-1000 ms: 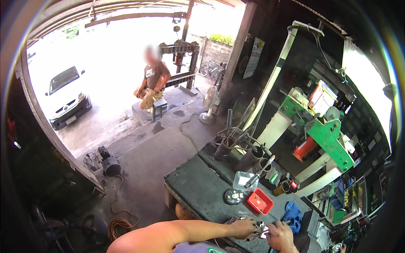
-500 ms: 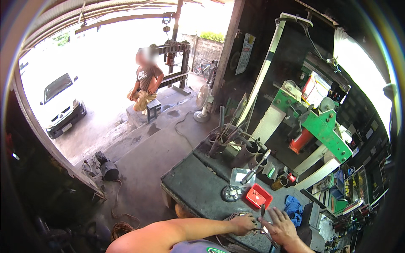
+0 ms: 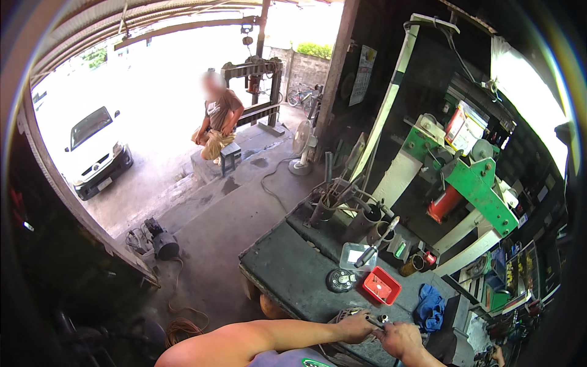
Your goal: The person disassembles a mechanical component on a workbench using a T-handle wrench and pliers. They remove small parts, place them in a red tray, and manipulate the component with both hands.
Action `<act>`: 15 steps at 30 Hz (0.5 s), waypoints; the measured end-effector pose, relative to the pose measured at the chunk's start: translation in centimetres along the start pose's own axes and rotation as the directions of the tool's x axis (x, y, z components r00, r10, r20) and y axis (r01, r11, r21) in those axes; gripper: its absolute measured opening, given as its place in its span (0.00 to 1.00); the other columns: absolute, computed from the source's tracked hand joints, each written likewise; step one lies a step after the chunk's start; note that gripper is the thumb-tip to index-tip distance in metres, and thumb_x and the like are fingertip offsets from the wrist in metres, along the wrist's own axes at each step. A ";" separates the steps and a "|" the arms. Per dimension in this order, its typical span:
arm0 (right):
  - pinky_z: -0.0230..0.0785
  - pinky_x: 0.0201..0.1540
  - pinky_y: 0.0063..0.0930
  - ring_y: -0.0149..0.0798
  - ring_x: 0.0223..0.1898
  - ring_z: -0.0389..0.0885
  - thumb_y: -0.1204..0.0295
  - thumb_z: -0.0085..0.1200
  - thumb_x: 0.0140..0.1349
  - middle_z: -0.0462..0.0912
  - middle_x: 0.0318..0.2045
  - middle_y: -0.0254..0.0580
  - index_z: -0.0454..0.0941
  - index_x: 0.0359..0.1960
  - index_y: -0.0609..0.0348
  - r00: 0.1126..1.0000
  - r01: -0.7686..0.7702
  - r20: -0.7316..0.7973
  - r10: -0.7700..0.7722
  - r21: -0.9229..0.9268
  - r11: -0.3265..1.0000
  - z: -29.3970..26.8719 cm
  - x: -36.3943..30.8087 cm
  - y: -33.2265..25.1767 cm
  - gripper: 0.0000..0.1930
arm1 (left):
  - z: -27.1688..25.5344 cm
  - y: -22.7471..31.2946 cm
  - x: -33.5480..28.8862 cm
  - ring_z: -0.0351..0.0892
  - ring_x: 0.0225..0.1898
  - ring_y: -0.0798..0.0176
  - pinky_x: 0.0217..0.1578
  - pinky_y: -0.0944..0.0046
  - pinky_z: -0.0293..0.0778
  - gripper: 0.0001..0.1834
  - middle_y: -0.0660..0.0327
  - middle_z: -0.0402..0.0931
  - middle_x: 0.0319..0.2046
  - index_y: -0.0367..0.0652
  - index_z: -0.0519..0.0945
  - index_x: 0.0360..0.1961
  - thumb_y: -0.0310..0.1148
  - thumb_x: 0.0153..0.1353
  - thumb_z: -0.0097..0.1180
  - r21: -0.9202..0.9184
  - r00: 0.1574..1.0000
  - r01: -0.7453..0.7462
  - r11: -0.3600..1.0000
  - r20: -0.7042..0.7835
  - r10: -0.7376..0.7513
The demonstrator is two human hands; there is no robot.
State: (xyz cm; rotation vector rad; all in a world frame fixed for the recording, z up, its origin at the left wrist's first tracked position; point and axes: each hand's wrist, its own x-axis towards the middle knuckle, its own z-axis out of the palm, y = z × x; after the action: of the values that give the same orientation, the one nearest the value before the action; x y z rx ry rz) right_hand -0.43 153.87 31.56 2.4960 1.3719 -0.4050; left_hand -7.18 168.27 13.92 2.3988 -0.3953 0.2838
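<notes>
At the bench's near edge, my right hand (image 3: 400, 339) is closed around a dark, bar-like hand tool (image 3: 376, 323) pointing toward my left hand. Its exact kind is unclear. My left hand (image 3: 354, 327) is closed at the tool's far end, fingers curled, and I cannot make out what they pinch. Beside and partly beneath the left hand lies a round metal part (image 3: 340, 315), mostly hidden by that hand. A small shiny metal piece (image 3: 383, 318) shows between the two hands.
Farther up the dark workbench (image 3: 275, 254) are a red tray (image 3: 382, 285), a round black part (image 3: 340, 281), a clear plastic lid (image 3: 358, 256) and a blue cloth (image 3: 430, 307). Tool-filled cans (image 3: 322, 214) stand behind. A green-and-white press frame (image 3: 480, 189) rises right. A person (image 3: 218, 116) sits outside.
My right hand's spread fingers have closed around the dark tool, which has tipped from near upright to lying across between my hands. The whole view has shifted slightly.
</notes>
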 end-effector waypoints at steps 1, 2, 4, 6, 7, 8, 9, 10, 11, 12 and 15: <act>0.83 0.43 0.55 0.59 0.39 0.91 0.44 0.50 0.76 0.91 0.35 0.55 0.89 0.40 0.56 1.000 0.022 0.012 -0.022 -0.007 1.000 -0.3 0.1 -0.1 0.28 | 0.0 -0.1 0.1 0.78 0.61 0.46 0.70 0.43 0.67 0.12 0.54 0.83 0.50 0.54 0.85 0.52 0.35 0.69 0.60 0.015 1.000 -0.010 1.000 0.001 0.010; 0.83 0.45 0.54 0.59 0.42 0.91 0.44 0.47 0.77 0.91 0.38 0.56 0.89 0.43 0.57 0.998 0.029 0.059 -0.028 -0.023 0.999 -0.5 0.3 -0.1 0.28 | 0.1 -0.2 -0.1 0.78 0.61 0.46 0.70 0.43 0.67 0.12 0.55 0.83 0.50 0.54 0.86 0.51 0.36 0.69 0.60 0.035 0.999 -0.049 0.998 0.011 0.049; 0.82 0.51 0.58 0.63 0.45 0.90 0.47 0.45 0.79 0.91 0.41 0.61 0.88 0.44 0.61 0.992 -0.090 0.102 0.079 0.105 0.990 -0.5 1.3 0.0 0.29 | 0.5 -0.9 0.3 0.78 0.63 0.48 0.66 0.47 0.71 0.09 0.54 0.85 0.51 0.52 0.87 0.45 0.34 0.65 0.63 0.027 0.999 -0.017 0.999 0.039 0.016; 0.81 0.54 0.60 0.67 0.47 0.89 0.47 0.45 0.79 0.90 0.41 0.65 0.88 0.45 0.63 0.982 -0.169 0.130 0.139 0.257 0.951 -0.4 2.4 0.1 0.30 | 1.1 -1.9 0.3 0.78 0.65 0.49 0.66 0.48 0.71 0.10 0.54 0.84 0.54 0.50 0.87 0.46 0.32 0.63 0.63 -0.064 0.997 -0.022 0.998 0.074 0.027; 0.81 0.53 0.59 0.67 0.47 0.89 0.46 0.45 0.79 0.90 0.41 0.65 0.88 0.46 0.64 0.970 -0.178 0.216 0.113 0.315 0.932 -0.4 2.7 0.5 0.30 | 1.3 -2.5 0.5 0.78 0.65 0.49 0.67 0.49 0.70 0.12 0.54 0.83 0.57 0.50 0.87 0.48 0.33 0.62 0.63 -0.142 0.994 -0.091 0.986 0.041 0.098; 0.81 0.53 0.58 0.68 0.47 0.89 0.46 0.45 0.79 0.90 0.42 0.65 0.88 0.47 0.65 0.947 -0.244 0.291 0.137 0.376 0.894 -0.4 2.9 1.0 0.30 | 1.3 -3.2 0.8 0.78 0.65 0.50 0.68 0.50 0.70 0.14 0.53 0.82 0.60 0.50 0.87 0.50 0.33 0.62 0.63 -0.169 0.985 -0.120 0.978 0.106 0.139; 0.81 0.51 0.59 0.67 0.45 0.90 0.48 0.47 0.79 0.90 0.41 0.66 0.85 0.53 0.66 0.963 -0.168 0.261 0.073 0.365 0.915 -0.4 2.5 1.6 0.29 | 1.5 -3.1 0.4 0.78 0.63 0.46 0.67 0.48 0.71 0.15 0.54 0.83 0.59 0.51 0.87 0.51 0.35 0.63 0.63 -0.122 0.979 -0.165 0.979 0.099 0.178; 0.80 0.53 0.59 0.67 0.48 0.89 0.53 0.51 0.77 0.89 0.45 0.66 0.78 0.63 0.65 0.993 -0.055 0.115 0.016 0.343 0.938 -0.4 1.9 1.9 0.27 | 1.2 -3.5 0.5 0.79 0.62 0.42 0.66 0.46 0.73 0.16 0.55 0.83 0.58 0.53 0.88 0.53 0.37 0.65 0.63 0.028 0.964 -0.209 0.978 0.176 0.201; 0.78 0.60 0.56 0.61 0.62 0.83 0.58 0.55 0.73 0.85 0.56 0.67 0.72 0.72 0.57 0.996 -0.072 0.081 0.037 0.484 0.872 -0.6 0.8 2.9 0.29 | 1.0 -3.8 1.6 0.79 0.62 0.42 0.65 0.46 0.75 0.17 0.54 0.83 0.59 0.53 0.87 0.55 0.40 0.66 0.63 0.083 0.955 -0.279 0.957 0.125 0.268; 0.66 0.74 0.55 0.56 0.77 0.68 0.60 0.58 0.68 0.78 0.69 0.61 0.72 0.74 0.47 0.923 0.259 -0.327 -0.203 0.140 0.956 -0.7 0.8 3.4 0.32 | 0.8 -3.6 1.5 0.80 0.62 0.42 0.63 0.45 0.76 0.18 0.53 0.83 0.60 0.53 0.87 0.57 0.42 0.67 0.62 0.166 0.944 -0.327 0.930 0.096 0.315; 0.48 0.84 0.59 0.51 0.83 0.57 0.63 0.55 0.70 0.73 0.74 0.52 0.76 0.70 0.47 0.543 0.649 -0.345 -0.766 -0.406 0.643 -0.3 0.9 4.6 0.26 | -0.6 -2.9 0.7 0.84 0.59 0.43 0.59 0.42 0.79 0.20 0.50 0.85 0.55 0.53 0.86 0.56 0.48 0.67 0.63 0.137 0.946 -0.119 0.983 0.318 0.071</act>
State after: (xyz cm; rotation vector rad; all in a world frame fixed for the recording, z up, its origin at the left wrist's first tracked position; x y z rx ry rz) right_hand 4.00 152.22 31.96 1.7683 2.4855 0.2960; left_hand -5.53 170.56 12.86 2.5872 -0.6564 -0.0276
